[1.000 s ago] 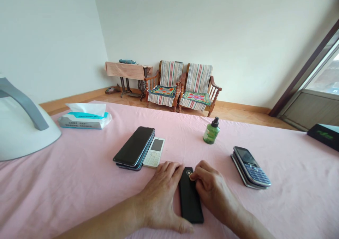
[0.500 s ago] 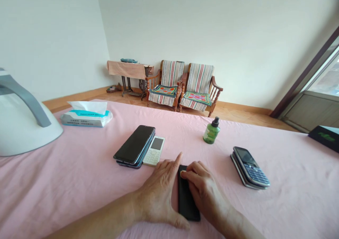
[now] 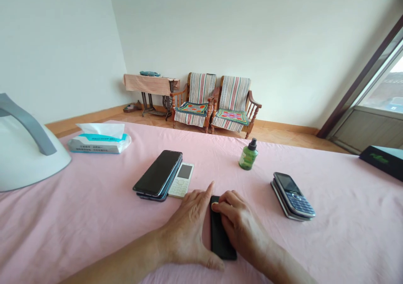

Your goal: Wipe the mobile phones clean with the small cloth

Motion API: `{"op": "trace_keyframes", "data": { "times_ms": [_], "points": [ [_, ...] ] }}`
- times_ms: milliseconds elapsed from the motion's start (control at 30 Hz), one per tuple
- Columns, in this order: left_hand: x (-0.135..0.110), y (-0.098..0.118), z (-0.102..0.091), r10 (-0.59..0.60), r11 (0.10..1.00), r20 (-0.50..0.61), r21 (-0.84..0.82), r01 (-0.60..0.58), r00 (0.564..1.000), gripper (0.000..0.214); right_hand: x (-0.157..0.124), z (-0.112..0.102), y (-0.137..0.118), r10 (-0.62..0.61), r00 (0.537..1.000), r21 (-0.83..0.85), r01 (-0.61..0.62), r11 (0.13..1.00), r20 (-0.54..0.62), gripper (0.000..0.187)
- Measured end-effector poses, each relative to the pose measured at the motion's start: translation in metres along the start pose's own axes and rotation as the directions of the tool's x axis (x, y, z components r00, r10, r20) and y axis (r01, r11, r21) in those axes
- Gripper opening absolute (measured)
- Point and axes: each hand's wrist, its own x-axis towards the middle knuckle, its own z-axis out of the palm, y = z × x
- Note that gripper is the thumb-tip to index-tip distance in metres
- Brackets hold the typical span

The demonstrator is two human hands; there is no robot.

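A black phone (image 3: 219, 237) lies face down on the pink tablecloth (image 3: 94, 216) close to me. My left hand (image 3: 189, 229) rests flat against the phone's left side, fingers stretched out and thumb at its near end. My right hand (image 3: 241, 225) lies over the phone's right side, fingers curled, fingertips pressing on its top end. Whether anything small is pinched under those fingertips is hidden.
A stack of dark smartphones (image 3: 158, 174) and a white keypad phone (image 3: 181, 180) lie to the left, two stacked keypad phones (image 3: 292, 190) to the right. A green spray bottle (image 3: 248, 154), tissue pack (image 3: 99, 139), white appliance (image 3: 28, 149) and dark box (image 3: 382, 160) stand farther out.
My right hand slid onto the phone and now covers more of it. My left index finger stretched forward along the phone's edge. The view shifted slightly.
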Motion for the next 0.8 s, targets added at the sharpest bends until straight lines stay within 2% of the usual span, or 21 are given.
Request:
{"op": "trace_keyframes", "data": {
  "times_ms": [167,433,800],
  "points": [
    [0.000,0.000,0.000,-0.012,1.000,0.007,0.017,0.012,1.000,0.136,-0.002,0.000,0.009,0.049,0.996,-0.016,-0.050,0.999,-0.080,0.031],
    [0.000,0.002,-0.001,0.003,0.999,-0.015,0.046,-0.003,1.000,0.133,0.006,0.005,0.011,-0.005,0.994,-0.076,-0.003,0.997,-0.108,0.029],
    [-0.001,0.005,-0.003,0.016,0.997,-0.016,0.081,-0.015,1.000,0.133,-0.002,0.001,0.008,-0.026,0.994,0.010,0.027,1.000,-0.107,0.035]
  ]
}}
